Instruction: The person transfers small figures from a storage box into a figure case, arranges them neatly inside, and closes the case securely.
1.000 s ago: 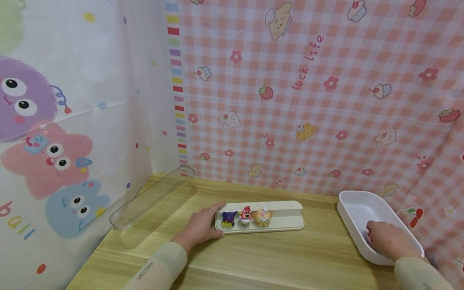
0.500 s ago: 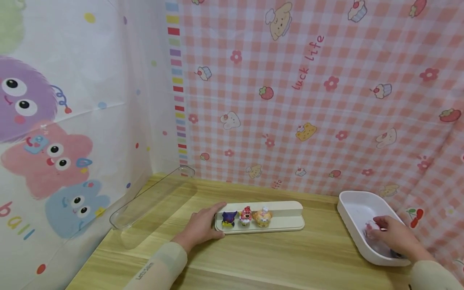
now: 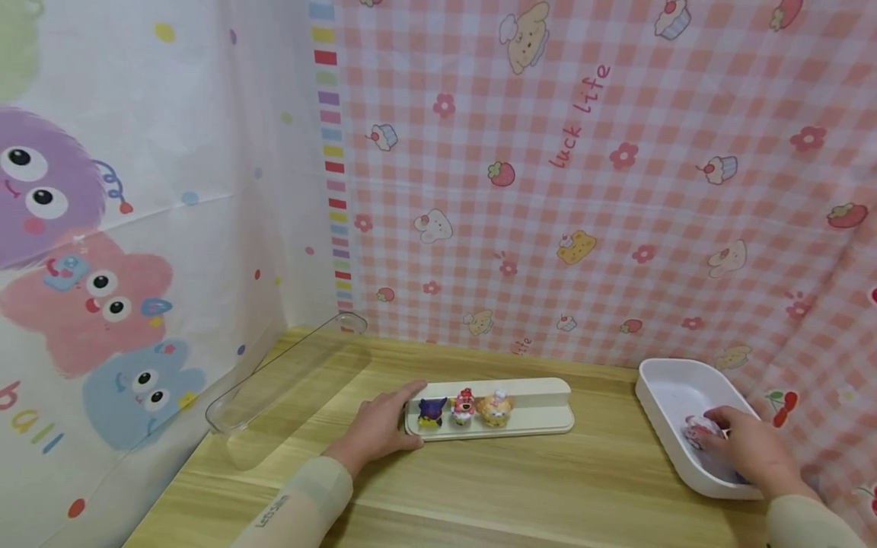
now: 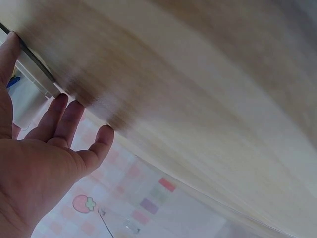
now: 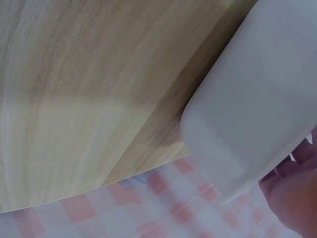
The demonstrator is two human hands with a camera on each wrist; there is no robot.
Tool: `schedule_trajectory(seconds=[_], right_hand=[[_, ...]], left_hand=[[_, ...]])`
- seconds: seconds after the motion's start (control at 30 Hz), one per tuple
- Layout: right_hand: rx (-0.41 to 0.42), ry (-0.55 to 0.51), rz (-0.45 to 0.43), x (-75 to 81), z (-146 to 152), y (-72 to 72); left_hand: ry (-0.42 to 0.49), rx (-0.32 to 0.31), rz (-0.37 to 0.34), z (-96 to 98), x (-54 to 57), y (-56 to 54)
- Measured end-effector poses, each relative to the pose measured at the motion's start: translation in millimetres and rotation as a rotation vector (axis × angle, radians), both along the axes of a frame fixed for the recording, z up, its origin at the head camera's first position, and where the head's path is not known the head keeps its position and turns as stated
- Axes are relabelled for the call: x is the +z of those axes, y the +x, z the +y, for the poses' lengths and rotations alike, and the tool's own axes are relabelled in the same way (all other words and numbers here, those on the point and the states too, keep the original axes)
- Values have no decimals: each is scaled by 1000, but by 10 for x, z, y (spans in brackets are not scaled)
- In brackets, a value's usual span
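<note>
Pink checked cloth (image 3: 411, 76) hangs behind a wood-grain tabletop (image 3: 521, 487), with a white cartoon-printed cloth (image 3: 171, 99) on the left side. Midway along the tabletop lies a cream base (image 3: 541, 422), a long narrow tray with its long axis running left to right. Three small figurines stand in a row toward its left end: purple (image 3: 431, 412), red-topped (image 3: 463, 408) and orange (image 3: 496, 409). The base continues rightward past the orange one.

The person's left hand (image 3: 379, 428) grips the base's left end, thumb at the near edge and fingers at the far one. Well to the right of the base is a white tub (image 3: 659, 430), slanting from near right to far left. Over it, the right hand (image 3: 757, 450) pinches a pale pink-and-white piece (image 3: 702, 432); whether this touches the tub's floor, I cannot tell. From that piece, the base lies leftward, its right end closest. Left of the base sits a clear cover (image 3: 291, 380), set diagonally.
</note>
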State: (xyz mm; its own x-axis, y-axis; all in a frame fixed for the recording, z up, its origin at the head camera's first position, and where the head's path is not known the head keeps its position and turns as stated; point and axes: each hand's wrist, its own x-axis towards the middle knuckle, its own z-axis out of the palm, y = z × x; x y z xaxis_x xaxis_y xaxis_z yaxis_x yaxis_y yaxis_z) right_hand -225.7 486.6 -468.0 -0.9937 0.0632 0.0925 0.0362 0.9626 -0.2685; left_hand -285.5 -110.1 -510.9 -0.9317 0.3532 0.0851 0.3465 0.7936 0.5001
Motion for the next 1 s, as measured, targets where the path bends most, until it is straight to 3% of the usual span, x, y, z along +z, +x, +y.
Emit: schedule_trajectory(seconds=[0.43,1.0], right_hand=[[-93,39,-114,84,-25,-1],[-64,73,-89,-22,19,-44]], left_hand=[[3,1,-13,11,9,-1],[0,1,-22,-5,-5,-8]])
